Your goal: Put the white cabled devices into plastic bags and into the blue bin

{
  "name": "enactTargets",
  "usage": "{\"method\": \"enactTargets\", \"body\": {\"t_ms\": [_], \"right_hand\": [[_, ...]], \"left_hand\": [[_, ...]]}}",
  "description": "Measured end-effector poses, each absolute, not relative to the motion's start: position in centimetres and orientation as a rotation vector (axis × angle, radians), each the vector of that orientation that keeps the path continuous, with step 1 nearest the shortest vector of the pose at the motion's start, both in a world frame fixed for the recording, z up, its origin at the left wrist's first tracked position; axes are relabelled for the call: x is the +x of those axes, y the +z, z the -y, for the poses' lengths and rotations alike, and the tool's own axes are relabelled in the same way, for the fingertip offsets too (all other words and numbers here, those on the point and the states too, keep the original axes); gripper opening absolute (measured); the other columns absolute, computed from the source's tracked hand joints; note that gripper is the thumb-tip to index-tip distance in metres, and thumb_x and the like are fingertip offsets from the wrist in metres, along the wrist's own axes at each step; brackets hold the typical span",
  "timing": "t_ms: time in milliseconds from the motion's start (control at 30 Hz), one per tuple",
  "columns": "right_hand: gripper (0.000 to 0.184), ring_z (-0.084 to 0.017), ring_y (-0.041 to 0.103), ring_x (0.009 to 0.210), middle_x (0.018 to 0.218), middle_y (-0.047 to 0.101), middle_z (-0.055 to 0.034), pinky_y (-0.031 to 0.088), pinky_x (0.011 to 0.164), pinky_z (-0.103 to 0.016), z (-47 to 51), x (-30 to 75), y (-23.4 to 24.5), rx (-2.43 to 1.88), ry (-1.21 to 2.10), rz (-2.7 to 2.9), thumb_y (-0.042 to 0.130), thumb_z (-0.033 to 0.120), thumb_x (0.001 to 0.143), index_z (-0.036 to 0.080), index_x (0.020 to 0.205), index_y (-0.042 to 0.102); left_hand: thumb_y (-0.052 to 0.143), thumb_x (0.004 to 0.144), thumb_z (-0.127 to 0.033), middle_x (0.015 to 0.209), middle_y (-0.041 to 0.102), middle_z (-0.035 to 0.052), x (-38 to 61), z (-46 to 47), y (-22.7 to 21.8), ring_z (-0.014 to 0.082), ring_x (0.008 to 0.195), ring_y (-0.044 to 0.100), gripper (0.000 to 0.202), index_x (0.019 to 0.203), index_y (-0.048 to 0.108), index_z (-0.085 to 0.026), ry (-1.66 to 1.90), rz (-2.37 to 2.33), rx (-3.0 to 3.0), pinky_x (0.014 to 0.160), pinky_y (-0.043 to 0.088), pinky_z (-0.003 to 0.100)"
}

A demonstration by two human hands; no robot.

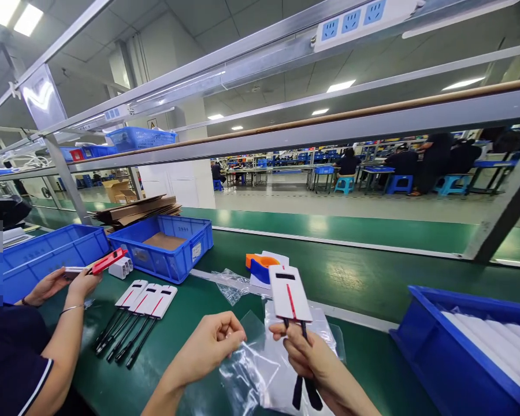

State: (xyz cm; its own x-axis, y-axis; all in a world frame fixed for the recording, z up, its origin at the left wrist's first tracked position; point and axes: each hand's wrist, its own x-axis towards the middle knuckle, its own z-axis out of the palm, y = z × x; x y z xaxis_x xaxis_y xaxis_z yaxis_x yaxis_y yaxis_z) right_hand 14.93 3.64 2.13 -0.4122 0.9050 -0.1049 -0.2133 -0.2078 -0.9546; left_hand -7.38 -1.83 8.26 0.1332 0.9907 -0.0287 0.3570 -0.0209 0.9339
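My right hand point(308, 357) is closed on the two black handles of a white flat tool point(290, 293) with a red stripe and a black slot, held upright above the green bench. My left hand point(211, 345) pinches the edge of a clear plastic bag point(251, 370) lying under both hands. More clear bags point(314, 326) are stacked just behind.
Three similar white tools point(146, 299) lie to the left. A co-worker's hands point(71, 282) hold a red-and-white item point(106, 262). Blue bins stand at left point(164, 245) and at right point(463, 346) with white parts. An orange and blue tape dispenser point(260, 267) sits behind.
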Motion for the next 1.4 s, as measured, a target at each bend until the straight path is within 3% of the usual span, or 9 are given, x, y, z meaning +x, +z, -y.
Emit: {"method": "enactTargets", "body": {"t_ms": [67,233,433,600,767,1000,1200,1300,1400], "right_hand": [[0.065,-0.007,0.017,0.049,0.053,0.029,0.0122,0.012,0.048,-0.026,-2.7,14.4,2.5,-0.938,1.748,1.338,0.085,0.073,0.066,0.015,0.093,0.074],[0.050,-0.014,0.035,0.062,0.066,0.041,0.0049,0.029,0.058,-0.028,-1.6,13.7,2.8,-0.992,1.482,1.644,0.072,0.067,0.082,0.019,0.072,0.062],[0.047,-0.017,0.042,0.065,0.065,0.046,0.0036,0.035,0.061,-0.029,-1.1,13.4,3.5,-1.089,1.368,1.663,0.070,0.066,0.077,0.022,0.069,0.054],[0.052,-0.016,0.043,0.059,0.059,0.046,0.0045,0.036,0.057,-0.028,-0.1,12.2,3.8,-1.107,1.355,1.635,0.074,0.070,0.070,0.023,0.061,0.052],[0.060,-0.014,0.036,0.062,0.063,0.040,0.0053,0.032,0.057,-0.028,-0.1,12.3,3.9,-1.023,1.434,1.688,0.071,0.077,0.070,0.024,0.064,0.046],[0.058,-0.010,0.017,0.054,0.064,0.030,0.0102,0.015,0.049,-0.027,-0.3,13.8,4.9,-0.919,1.749,1.678,0.068,0.078,0.078,0.024,0.076,0.048],[0.039,-0.016,0.038,0.069,0.071,0.042,0.0045,0.032,0.064,-0.028,-1.2,14.1,4.3,-1.093,1.349,1.628,0.068,0.058,0.082,0.022,0.073,0.055],[0.032,-0.016,0.035,0.064,0.066,0.039,0.0055,0.028,0.060,-0.029,-1.1,14.2,4.4,-1.100,1.378,1.661,0.066,0.051,0.083,0.021,0.073,0.061],[0.029,-0.014,0.027,0.058,0.062,0.032,0.0075,0.022,0.055,-0.029,-0.6,14.4,5.0,-1.094,1.467,1.696,0.064,0.049,0.086,0.022,0.075,0.063]], "left_hand": [[0.065,0.087,-0.040,0.063,0.049,-0.0049,-7.7,2.1,8.1,0.0096,0.055,0.041,0.025,0.079,0.061,-0.016,0.891,-1.369,1.510,0.049,0.029,0.021],[0.063,0.089,-0.039,0.062,0.047,-0.0057,-8.6,2.6,7.8,0.0110,0.055,0.042,0.024,0.079,0.061,-0.017,0.822,-1.381,1.527,0.052,0.030,0.023],[0.056,0.095,-0.035,0.095,0.063,0.0061,-6.7,3.5,5.9,0.0232,0.091,0.057,0.017,0.090,0.062,-0.020,1.264,-1.713,1.860,0.081,0.043,0.034],[0.055,0.095,-0.040,0.080,0.057,0.0028,-3.6,4.0,5.5,0.0196,0.074,0.053,0.027,0.076,0.053,-0.021,1.168,-1.521,1.732,0.068,0.041,0.030],[0.059,0.091,-0.046,0.077,0.055,0.0012,-3.4,3.5,5.7,0.0173,0.073,0.049,0.031,0.077,0.054,-0.019,1.099,-1.313,1.505,0.070,0.039,0.029],[0.065,0.089,-0.061,0.073,0.048,-0.0025,-4.8,4.0,5.2,0.0147,0.068,0.042,0.045,0.077,0.052,-0.019,1.028,-1.205,1.479,0.064,0.035,0.027],[0.057,0.097,-0.050,0.079,0.055,0.0017,-4.7,5.1,5.3,0.0184,0.075,0.050,0.037,0.076,0.053,-0.020,1.081,-1.342,1.637,0.071,0.040,0.029],[0.050,0.102,-0.045,0.101,0.064,0.0093,-4.8,5.2,5.3,0.0253,0.098,0.059,0.030,0.092,0.063,-0.020,1.241,-1.335,1.773,0.089,0.045,0.035],[0.052,0.102,-0.040,0.132,0.063,0.0126,-5.4,4.7,5.5,0.0286,0.127,0.053,0.030,0.125,0.062,-0.024,1.273,-1.406,1.749,0.106,0.040,0.039]]}}
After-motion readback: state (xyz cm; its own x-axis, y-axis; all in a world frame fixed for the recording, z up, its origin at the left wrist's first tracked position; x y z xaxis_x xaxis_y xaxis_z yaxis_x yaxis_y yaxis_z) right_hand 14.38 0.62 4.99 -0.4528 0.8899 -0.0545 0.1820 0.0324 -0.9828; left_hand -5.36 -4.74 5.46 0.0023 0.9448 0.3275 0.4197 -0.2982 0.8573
